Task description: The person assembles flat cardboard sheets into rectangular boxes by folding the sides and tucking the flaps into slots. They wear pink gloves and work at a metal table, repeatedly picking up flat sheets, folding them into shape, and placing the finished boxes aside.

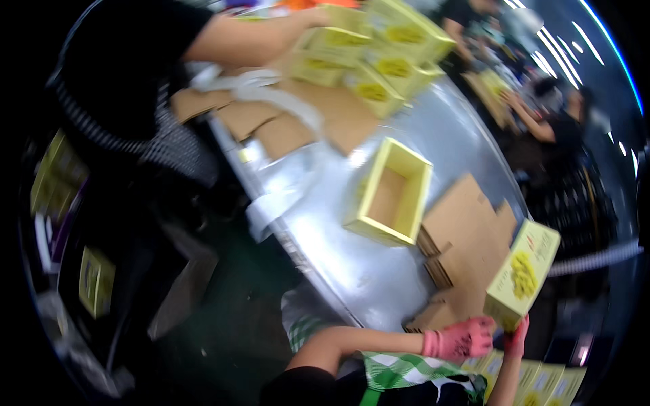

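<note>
Pink-gloved hands [460, 340] [516, 338], two, at one yellow box [523, 274]; one open-topped box [391, 196].

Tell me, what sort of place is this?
Likely a packing workshop: a pink-gloved right hand holds a yellow box, while more such boxes and flattened brown cardboard lie on a metal table.

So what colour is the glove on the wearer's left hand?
The glove is pink with dark markings; head view.

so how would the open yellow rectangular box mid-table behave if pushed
The open yellow rectangular box is probably light, its brown bottom showing bare; likely stiff, its walls standing straight; and may slide easily on the shiny silver metal table.
</note>
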Available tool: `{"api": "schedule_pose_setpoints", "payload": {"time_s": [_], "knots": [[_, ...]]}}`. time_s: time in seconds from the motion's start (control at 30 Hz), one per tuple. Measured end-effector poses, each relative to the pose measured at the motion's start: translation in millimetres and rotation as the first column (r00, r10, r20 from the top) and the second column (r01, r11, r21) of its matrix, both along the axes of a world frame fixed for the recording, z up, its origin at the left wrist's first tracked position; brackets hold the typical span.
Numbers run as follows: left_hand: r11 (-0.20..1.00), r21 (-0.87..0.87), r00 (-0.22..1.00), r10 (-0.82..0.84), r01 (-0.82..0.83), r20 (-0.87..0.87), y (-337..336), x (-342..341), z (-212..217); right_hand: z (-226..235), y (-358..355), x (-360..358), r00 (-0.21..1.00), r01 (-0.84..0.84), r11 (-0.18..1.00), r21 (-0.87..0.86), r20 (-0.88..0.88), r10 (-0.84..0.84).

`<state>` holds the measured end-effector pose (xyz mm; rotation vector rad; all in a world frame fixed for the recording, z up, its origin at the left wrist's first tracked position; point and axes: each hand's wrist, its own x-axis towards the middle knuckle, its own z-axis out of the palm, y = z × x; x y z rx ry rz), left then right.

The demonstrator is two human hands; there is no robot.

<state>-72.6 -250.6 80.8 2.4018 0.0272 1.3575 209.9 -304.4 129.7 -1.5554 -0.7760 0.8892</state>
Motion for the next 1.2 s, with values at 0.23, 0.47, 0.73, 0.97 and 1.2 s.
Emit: {"api": "schedule_pose_setpoints", "payload": {"time_s": [0.23,0.47,0.73,0.97,1.2], "knots": [[0.986,-0.159,0.980,-0.069,0.039,-0.188,-5,32,-57,0,-27,66,0.973,0.215,0.976,0.038,0.079,-0.218],[0.931,-0.354,0.965,-0.004,-0.093,-0.262,-33,52,-96,-27,-37,166,0.805,0.583,0.805,0.110,0.054,-0.590],[0.794,-0.201,0.730,0.385,-0.574,-0.565,-20,65,-103,-63,33,245,0.781,0.624,0.776,0.093,-0.090,-0.618],[0.666,-0.147,0.587,0.505,-0.731,-0.633,10,31,-150,-56,211,167,0.975,0.204,0.975,0.091,-0.109,-0.194],[0.684,-0.024,0.551,0.566,-0.729,-0.613,17,32,-166,-94,424,102,0.986,-0.164,0.986,-0.011,-0.017,0.164]]}}
